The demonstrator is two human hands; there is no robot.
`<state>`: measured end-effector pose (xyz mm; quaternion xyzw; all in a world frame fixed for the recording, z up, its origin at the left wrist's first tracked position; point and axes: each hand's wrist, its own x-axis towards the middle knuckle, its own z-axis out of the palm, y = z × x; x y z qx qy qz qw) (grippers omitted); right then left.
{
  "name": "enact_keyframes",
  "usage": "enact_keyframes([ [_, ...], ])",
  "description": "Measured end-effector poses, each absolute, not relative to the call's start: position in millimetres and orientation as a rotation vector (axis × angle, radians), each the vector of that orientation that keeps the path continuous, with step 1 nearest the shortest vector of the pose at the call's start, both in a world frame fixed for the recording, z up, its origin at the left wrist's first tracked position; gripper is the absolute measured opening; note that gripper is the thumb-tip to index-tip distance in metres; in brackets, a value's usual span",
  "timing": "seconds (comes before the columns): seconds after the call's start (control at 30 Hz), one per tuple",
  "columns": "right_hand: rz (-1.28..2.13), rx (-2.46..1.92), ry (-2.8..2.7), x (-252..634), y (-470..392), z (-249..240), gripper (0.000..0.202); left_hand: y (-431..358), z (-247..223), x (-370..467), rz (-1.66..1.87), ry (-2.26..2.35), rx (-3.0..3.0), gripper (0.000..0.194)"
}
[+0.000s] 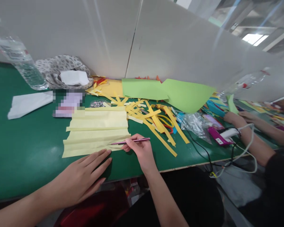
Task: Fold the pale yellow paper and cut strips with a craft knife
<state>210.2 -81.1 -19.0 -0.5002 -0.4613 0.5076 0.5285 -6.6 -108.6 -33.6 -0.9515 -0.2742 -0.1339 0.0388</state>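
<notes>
A pale yellow sheet of paper (pixel 97 121) with several crosswise folds lies on the green table in front of me. My left hand (pixel 85 171) rests flat at its lower edge, fingers stretched out, fingertips touching the paper. My right hand (pixel 139 148) grips a slim pink metallic pen-like tool (pixel 142 139) the way one holds a pen. Its pointed tip is on or just over the lowest fold, a little above my left fingertips. Whether the tip touches the paper I cannot tell.
Yellow paper strips (pixel 153 116) lie right of the sheet over scissors (pixel 165 121). Behind are green paper sheets (pixel 144 89), a cloth pouch (pixel 61 63) and a water bottle (pixel 26 63). A purple phone (pixel 69 104) touches the sheet's far edge. Another person's hand (pixel 232 117) works at right.
</notes>
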Motion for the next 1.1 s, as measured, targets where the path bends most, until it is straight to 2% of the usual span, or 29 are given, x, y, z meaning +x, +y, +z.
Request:
enact_keyframes([
  [0.73,1.247,-1.204,-1.185,208,-81,-20,0.020,-109,-28,-5,-0.347,-0.813,-2.899,0.042],
  [1.1,1.070,-1.300,-1.144,228,-76,-17,0.017,-109,-28,-6,-0.383,-0.854,-2.934,0.041],
])
